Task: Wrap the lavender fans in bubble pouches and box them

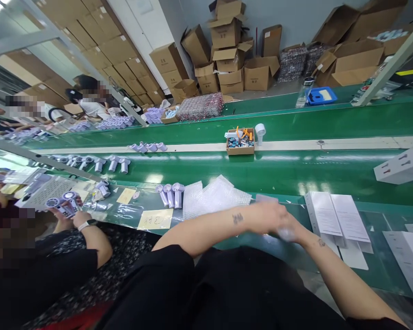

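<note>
My left hand (270, 216) and my right hand (294, 228) meet over the near bench edge, closed around a bubble-wrapped item. Its pale lilac end (266, 198) sticks out beyond my left hand, and clear wrap (286, 234) shows below the fingers. Motion blurs both hands, and most of the item is hidden. Left of them lie loose bubble wrap sheets (215, 196). Three lilac handheld devices (170, 195), with round heads and tube handles, stand side by side beyond the sheets. Right of my hands are two white printed boxes (335, 217).
A green conveyor belt (289, 172) runs along the bench. On its far ledge sits a small carton of parts (240, 149) beside a white tape roll (260, 130). More white boxes (404, 165) stand at right. A co-worker's hands (70, 217) hold lilac devices at left.
</note>
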The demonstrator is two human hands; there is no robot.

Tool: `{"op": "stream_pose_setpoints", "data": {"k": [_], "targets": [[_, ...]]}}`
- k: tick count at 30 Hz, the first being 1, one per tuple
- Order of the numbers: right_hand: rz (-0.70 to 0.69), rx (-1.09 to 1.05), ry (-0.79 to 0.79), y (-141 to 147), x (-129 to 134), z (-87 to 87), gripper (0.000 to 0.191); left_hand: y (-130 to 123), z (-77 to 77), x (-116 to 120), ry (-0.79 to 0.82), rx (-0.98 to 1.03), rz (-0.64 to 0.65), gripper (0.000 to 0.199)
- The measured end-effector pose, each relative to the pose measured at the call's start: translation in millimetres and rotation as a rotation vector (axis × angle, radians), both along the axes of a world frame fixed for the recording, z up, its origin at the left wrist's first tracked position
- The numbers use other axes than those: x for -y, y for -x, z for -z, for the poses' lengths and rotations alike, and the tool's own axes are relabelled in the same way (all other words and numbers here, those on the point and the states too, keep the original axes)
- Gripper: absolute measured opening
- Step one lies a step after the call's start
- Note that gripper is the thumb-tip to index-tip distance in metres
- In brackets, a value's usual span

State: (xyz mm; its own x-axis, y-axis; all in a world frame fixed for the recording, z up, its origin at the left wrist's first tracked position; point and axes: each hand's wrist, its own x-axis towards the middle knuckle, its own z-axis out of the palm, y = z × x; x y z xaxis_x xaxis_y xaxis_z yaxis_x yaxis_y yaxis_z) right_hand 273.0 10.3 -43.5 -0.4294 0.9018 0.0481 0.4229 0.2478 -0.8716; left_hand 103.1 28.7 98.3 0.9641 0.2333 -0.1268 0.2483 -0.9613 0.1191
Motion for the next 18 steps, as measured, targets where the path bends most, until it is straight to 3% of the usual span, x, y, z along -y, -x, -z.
{"op": "stream_pose_setpoints", "data": {"k": [4, 9, 13, 16, 18], "targets": [[-0.094, -0.011, -0.058, -9, 2, 6.6, 0.06, 13, 18.8, -17, -0.001, -0.014, -0.162, 0.028], [-0.089, -0.007, -0.102, 0, 2, 2.5, 0.058, 21, 44.1, 4, -0.101, 0.051, -0.281, 0.017], [-0.102, 0.019, -0.011, -7, -11, -23.3, 0.045, 20, 41.9, 19, -0.074, 0.124, -0.305, 0.016], [0.006, 0.009, 0.091, -48, -38, -54.0, 0.053, 29, 30.6, 24, -0.001, 0.367, -0.533, 0.023], [0.192, -0.036, 0.093, -80, -64, -68.8, 0.057, 46, 34.6, 25, 0.063, 0.515, -0.775, 0.025]]}}
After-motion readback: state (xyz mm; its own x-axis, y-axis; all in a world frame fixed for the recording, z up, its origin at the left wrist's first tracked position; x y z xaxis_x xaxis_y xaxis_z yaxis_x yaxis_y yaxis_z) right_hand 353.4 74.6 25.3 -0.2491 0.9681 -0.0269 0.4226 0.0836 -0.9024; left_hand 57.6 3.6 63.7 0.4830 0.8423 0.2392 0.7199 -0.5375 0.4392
